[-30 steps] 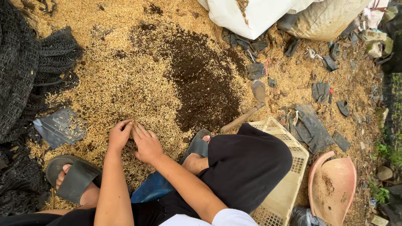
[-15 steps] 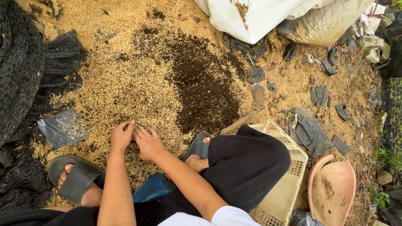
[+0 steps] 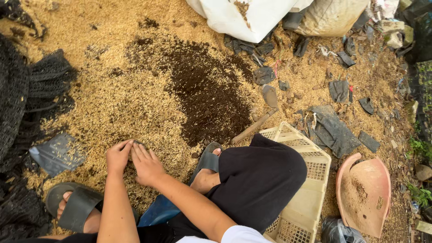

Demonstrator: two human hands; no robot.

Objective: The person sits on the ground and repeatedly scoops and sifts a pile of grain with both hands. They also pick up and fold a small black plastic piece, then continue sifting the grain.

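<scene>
Squatting over the ground, we press both hands side by side into the rice husks (image 3: 112, 108), the pale golden layer that covers most of the left and centre of the frame. Left hand (image 3: 118, 156): palm down in the lower left, fingers (image 3: 127, 145) held together and curled into the husks. Right hand (image 3: 146, 164): just beside the left and touching it, fingers (image 3: 137, 150) held together, tips buried in the husks. Neither hand pinches a separate object; both rest on loose husk.

Dark soil patch (image 3: 204, 96): centre of the frame, lying on the husks, well apart from the hands. A trowel (image 3: 263, 114) lies at its lower right edge, blade toward the top of the frame, wooden handle toward a cream plastic crate (image 3: 310, 180) at lower right, which sits under our black-trousered knee. Grey sandals on both feet, left one (image 3: 74, 204) at lower left. Black netting (image 3: 27, 99) runs down the left edge. A white sack (image 3: 238, 18) sits at top centre. A terracotta pot shard (image 3: 364, 193) lies at far lower right, some soil on it. Black plastic scraps (image 3: 335, 130) are scattered across the right of the frame.
</scene>
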